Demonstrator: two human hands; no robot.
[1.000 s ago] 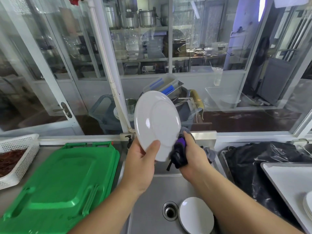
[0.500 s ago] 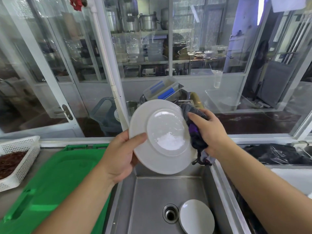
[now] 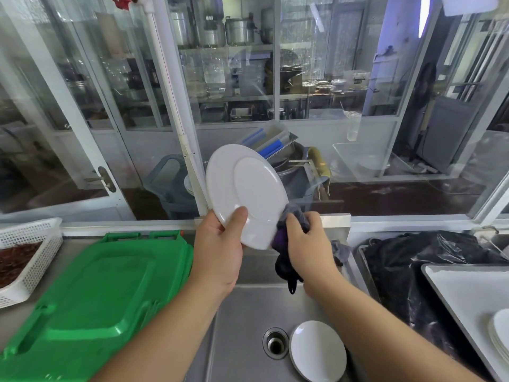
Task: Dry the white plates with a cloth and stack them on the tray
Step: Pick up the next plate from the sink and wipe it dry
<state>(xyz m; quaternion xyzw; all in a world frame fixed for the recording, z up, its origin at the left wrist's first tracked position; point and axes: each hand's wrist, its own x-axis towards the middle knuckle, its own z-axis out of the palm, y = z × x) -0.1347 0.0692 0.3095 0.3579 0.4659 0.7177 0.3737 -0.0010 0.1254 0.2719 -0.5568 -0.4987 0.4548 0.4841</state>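
Observation:
My left hand (image 3: 220, 249) grips a white plate (image 3: 248, 188) by its lower rim and holds it nearly upright above the sink, thumb on the face turned toward me. My right hand (image 3: 308, 244) clutches a dark grey and purple cloth (image 3: 286, 252) against the plate's lower right edge. A second white plate (image 3: 318, 351) lies in the sink beside the drain. At the far right a white tray (image 3: 457, 288) carries a stack of white plates (image 3: 500, 334), cut off by the frame edge.
The steel sink (image 3: 248, 312) has a drain (image 3: 275, 343) in its floor. A green plastic lid (image 3: 91, 293) covers the counter on the left, next to a white basket (image 3: 30, 257). A black plastic bag (image 3: 407, 266) lies between sink and tray. Glass partitions stand behind.
The plate has been turned and tilted more upright in my left hand. My right hand with the cloth has dropped from the plate's upper right rim to its lower right edge.

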